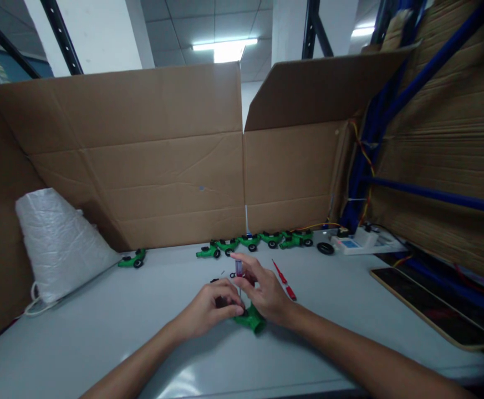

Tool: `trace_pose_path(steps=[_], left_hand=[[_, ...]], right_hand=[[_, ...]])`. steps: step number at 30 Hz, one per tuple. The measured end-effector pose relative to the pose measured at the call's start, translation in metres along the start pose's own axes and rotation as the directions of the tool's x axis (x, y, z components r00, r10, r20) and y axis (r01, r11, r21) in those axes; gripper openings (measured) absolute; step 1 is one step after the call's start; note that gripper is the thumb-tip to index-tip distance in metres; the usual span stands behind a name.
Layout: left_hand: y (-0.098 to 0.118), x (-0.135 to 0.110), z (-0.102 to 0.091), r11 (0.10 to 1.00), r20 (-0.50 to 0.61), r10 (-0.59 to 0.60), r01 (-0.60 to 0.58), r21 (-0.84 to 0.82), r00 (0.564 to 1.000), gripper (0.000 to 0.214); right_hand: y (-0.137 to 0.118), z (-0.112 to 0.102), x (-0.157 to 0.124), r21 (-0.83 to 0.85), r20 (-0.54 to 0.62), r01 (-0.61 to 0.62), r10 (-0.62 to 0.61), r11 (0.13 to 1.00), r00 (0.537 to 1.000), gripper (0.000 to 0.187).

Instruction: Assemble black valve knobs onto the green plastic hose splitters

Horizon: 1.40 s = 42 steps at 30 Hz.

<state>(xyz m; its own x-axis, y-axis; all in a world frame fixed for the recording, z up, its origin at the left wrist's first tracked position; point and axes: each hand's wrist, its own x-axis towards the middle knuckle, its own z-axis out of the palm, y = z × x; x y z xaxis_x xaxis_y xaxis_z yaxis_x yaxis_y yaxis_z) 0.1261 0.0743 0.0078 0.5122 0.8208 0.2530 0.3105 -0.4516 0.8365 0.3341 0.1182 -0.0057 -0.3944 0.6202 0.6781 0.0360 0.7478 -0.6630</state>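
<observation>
A green toy vehicle body lies on the white table in front of me. My left hand is closed on its left end, thumb and fingers pinched together there. In my right hand, the fingers and thumb grip a screwdriver with a see-through purplish handle. Its thin shaft points down at the green body beside my left fingertips; the tip itself is hidden. Just beyond my hands are some small dark parts. A red screwdriver rests on the table to the right of my right hand.
Several green toy vehicles with black wheels line the table's back, and another sits at left by a white bag. Black rings, a power strip and a dark panel are right. Cardboard walls enclose the table.
</observation>
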Motion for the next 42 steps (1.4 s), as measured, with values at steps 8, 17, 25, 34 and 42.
trace_pose_path(steps=[8,17,25,34,42], left_hand=[[-0.013,0.002,0.0,0.997,0.034,0.011,-0.008,-0.077,0.999,0.028],[-0.007,0.004,0.001,0.997,0.05,0.028,-0.024,-0.07,0.998,0.026],[-0.004,0.002,0.001,0.996,0.057,-0.018,0.023,-0.081,0.998,0.026],[-0.002,0.002,-0.001,0.998,0.044,-0.042,0.044,-0.038,0.998,0.028],[-0.002,0.001,-0.006,0.999,0.036,-0.036,0.037,-0.039,0.999,0.029]], right_hand=[[-0.024,0.007,0.013,0.533,0.116,-0.229,0.198,0.815,0.973,0.029],[-0.019,0.001,0.016,0.53,0.111,-0.247,0.223,0.811,0.969,0.03],[-0.02,0.002,0.01,0.428,0.087,-0.228,0.211,0.875,0.974,0.027],[-0.011,0.004,0.007,0.421,-0.021,-0.231,0.265,0.877,0.964,0.035],[0.0,0.002,0.008,0.326,-0.099,-0.204,0.248,0.923,0.964,0.037]])
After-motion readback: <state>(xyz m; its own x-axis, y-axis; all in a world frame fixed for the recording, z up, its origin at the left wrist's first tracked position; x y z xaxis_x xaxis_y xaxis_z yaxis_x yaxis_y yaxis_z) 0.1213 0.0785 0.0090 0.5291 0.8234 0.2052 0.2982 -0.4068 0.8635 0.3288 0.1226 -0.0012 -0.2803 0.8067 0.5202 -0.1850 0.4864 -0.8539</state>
